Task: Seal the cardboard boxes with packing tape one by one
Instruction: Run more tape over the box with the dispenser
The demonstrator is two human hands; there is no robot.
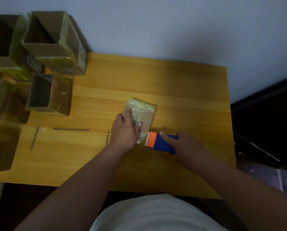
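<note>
Looking down from head height onto a yellow wooden table (181,84) set against a pale blue wall (156,22). Lying flat near the table's middle, a small cardboard box (146,114), its top covered in glossy clear tape. Pressing down on the box's near end, the left hand (125,130), fingers lying over the taped surface and thumb stretched toward the right. Gripping a blue tape dispenser (162,143) just beside the box's near right corner, the right hand (187,145), index finger laid along the blue body, the other fingers wrapped round it. Facing the box, the dispenser's orange band and toothed cutting edge (a short strip of clear tape bridging the two). Standing in a cluster at the table's far left, several open cardboard boxes (54,42), tape-wrapped and somewhat blurred. Showing at the bottom edge, a white shirt (156,214).
</note>
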